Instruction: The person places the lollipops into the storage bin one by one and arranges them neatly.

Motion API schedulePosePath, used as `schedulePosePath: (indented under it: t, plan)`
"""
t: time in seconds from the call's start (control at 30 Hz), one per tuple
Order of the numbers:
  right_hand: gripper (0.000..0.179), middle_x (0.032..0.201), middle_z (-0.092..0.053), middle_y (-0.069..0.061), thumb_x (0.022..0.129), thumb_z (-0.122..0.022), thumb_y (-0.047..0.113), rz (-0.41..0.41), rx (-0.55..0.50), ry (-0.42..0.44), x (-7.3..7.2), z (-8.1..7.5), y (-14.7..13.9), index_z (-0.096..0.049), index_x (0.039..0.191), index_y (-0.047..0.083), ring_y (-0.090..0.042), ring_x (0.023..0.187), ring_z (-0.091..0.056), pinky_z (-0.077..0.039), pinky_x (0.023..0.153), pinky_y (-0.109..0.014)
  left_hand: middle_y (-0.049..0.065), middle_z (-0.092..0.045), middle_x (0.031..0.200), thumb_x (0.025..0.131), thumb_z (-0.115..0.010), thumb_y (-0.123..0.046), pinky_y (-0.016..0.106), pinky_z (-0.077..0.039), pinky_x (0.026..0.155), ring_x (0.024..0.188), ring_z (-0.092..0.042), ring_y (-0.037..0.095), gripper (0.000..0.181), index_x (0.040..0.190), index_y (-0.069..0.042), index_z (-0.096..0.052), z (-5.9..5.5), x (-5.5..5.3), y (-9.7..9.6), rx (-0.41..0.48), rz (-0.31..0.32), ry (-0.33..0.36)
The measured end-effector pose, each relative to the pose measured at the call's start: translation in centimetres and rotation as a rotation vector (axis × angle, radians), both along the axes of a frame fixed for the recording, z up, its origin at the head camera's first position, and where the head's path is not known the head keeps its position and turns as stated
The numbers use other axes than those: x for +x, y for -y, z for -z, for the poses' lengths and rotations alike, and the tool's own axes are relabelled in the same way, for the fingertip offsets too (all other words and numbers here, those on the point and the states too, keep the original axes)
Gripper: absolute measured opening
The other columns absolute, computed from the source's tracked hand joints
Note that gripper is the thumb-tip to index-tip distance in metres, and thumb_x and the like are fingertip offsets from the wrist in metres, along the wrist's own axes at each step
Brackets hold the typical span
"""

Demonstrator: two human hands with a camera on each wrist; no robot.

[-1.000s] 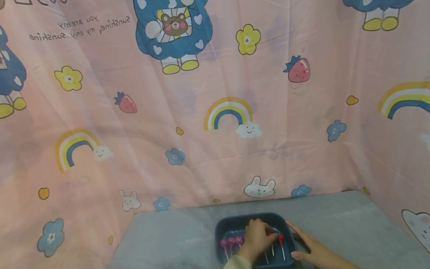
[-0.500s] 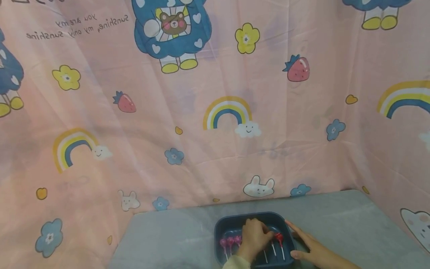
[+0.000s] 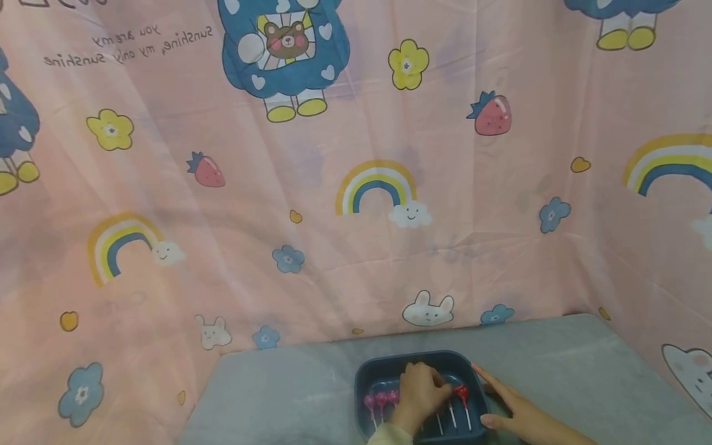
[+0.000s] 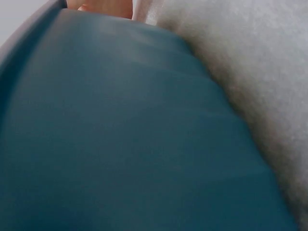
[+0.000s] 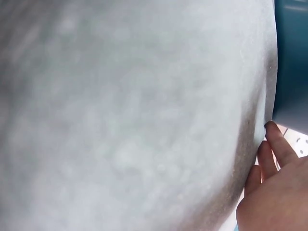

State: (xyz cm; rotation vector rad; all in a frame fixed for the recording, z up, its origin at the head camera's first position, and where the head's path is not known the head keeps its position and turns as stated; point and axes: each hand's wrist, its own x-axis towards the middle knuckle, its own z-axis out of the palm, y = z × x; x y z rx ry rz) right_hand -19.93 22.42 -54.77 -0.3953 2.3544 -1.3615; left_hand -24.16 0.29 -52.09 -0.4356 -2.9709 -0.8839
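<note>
A dark blue tray (image 3: 367, 364) holds several lollipops lying in a row. Purple-pink lollipops (image 3: 381, 400) are at its left, and a red lollipop (image 3: 462, 393) with a white stick is at its right. My left hand (image 3: 417, 392) reaches into the tray, its thumb and fingertips pinching at a lollipop head that is hidden. White sticks (image 3: 439, 423) stick out below the fingers. My right hand (image 3: 514, 408) lies along the tray's right side with straight fingers, forefinger at the back corner and thumb nearer the front. The right wrist view shows its fingers (image 5: 280, 144) beside the tray wall (image 5: 293, 62).
The tray stands on a grey table (image 3: 278, 389) near its front. Behind and at the sides hangs a pink printed curtain (image 3: 233, 235). In the left wrist view, the tray's blue wall (image 4: 125, 125) fills most of the picture.
The left hand has shifted slightly left, and the red lollipop at the right shows more fully. Sticks near the thumb have moved a little. The right hand stays put on the tray.
</note>
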Motion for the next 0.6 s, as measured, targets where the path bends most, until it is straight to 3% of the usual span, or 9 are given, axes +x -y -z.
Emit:
schedulePosePath:
  t: [0.23, 0.47, 0.6]
  plan:
    - [0.074, 0.147, -0.026, -0.036, 0.098, -0.049, 0.035, -0.030, -0.085, 0.051, 0.0, 0.2, -0.2, 0.001, 0.152, 0.026, -0.057, 0.131, -0.028, -0.037, 0.083, -0.076, -0.014, -0.065, 0.068, 0.076, -0.069, -0.041, 0.026, -0.039, 0.065, 0.072, -0.048, 0.007, 0.018, 0.070, -0.025, -0.074, 0.2, -0.1, -0.1, 0.004, 0.001, -0.003]
    - [0.074, 0.148, -0.023, -0.035, 0.098, -0.048, 0.034, -0.043, -0.074, 0.033, 0.1, 0.2, -0.2, 0.001, 0.152, 0.026, -0.057, 0.132, -0.027, -0.036, 0.083, -0.076, -0.012, -0.060, 0.077, 0.082, -0.064, -0.040, 0.024, -0.035, 0.065, 0.076, -0.044, 0.004, 0.019, 0.086, -0.025, -0.074, 0.7, -0.4, -0.3, 0.012, 0.121, -0.022]
    - [0.075, 0.149, -0.016, -0.037, 0.099, -0.047, 0.029, -0.090, -0.080, -0.015, 0.3, 0.2, -0.4, 0.006, 0.152, 0.023, -0.060, 0.132, -0.025, -0.038, 0.084, -0.074, -0.014, -0.056, 0.081, 0.084, -0.062, -0.052, 0.023, -0.032, 0.065, 0.076, -0.040, 0.002, 0.027, 0.097, -0.030, -0.071, 1.5, -0.5, -0.7, -0.071, 0.182, -0.037]
